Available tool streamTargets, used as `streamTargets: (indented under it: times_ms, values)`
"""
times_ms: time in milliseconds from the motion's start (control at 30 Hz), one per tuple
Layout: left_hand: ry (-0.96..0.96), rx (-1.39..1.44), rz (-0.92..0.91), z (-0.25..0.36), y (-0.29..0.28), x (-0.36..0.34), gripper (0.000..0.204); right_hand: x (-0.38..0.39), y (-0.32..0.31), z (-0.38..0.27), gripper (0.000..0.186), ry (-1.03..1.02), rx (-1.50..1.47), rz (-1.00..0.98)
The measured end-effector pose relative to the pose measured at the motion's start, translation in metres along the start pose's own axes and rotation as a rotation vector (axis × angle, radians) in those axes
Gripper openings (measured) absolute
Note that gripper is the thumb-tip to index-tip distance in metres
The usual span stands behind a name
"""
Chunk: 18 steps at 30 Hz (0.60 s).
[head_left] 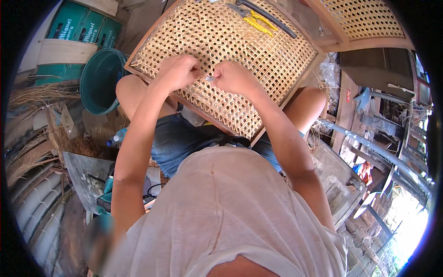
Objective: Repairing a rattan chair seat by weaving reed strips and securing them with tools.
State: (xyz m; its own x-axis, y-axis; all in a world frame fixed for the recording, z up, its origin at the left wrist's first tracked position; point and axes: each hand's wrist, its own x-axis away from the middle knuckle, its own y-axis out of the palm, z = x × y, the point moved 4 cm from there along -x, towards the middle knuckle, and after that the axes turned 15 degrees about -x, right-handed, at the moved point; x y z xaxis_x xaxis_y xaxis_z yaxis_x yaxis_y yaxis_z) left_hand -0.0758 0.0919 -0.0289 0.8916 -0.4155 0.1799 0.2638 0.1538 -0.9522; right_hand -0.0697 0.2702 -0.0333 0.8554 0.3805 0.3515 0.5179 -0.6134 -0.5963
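Note:
Across my lap lies a wood-framed panel of woven cane [221, 44], its open weave tan and full of small holes. Above its near part, my left hand [181, 71] is closed with the fingers curled in; whatever it pinches is too small to make out. My right hand [234, 78] sits just to its right, closed on a small silvery piece [210, 79] that pokes out toward the left hand. At the panel's far side rest yellow-handled pliers [256, 22] and a dark-handled hammer-like tool [272, 19] alongside them.
A green bucket [99, 83] stands left of my knee, near green crates [83, 27]. Another framed cane panel [364, 18] is at the far right. Metal pipes [378, 147] and clutter fill the right side; loose cane strips [37, 94] lie at the left.

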Motion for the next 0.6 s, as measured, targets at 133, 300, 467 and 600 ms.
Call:
streamTargets:
  times_ms: [133,300,467,600]
  values:
    - [-0.075,-0.095,-0.124,0.011,-0.014,0.000,0.024,0.001,-0.003,-0.002,0.022,0.112,0.006,-0.097]
    - [-0.070,-0.040,-0.121,-0.011,-0.014,-0.003,0.024,0.017,-0.006,-0.014,0.034,0.102,0.212,-0.096]
    - [-0.082,-0.036,-0.118,0.017,-0.009,-0.009,0.023,0.043,-0.027,-0.023,0.040,0.199,0.085,0.035]
    - [-0.155,-0.006,-0.118,0.010,-0.004,-0.006,0.032,0.018,0.022,-0.003,0.028,0.119,0.092,0.031]
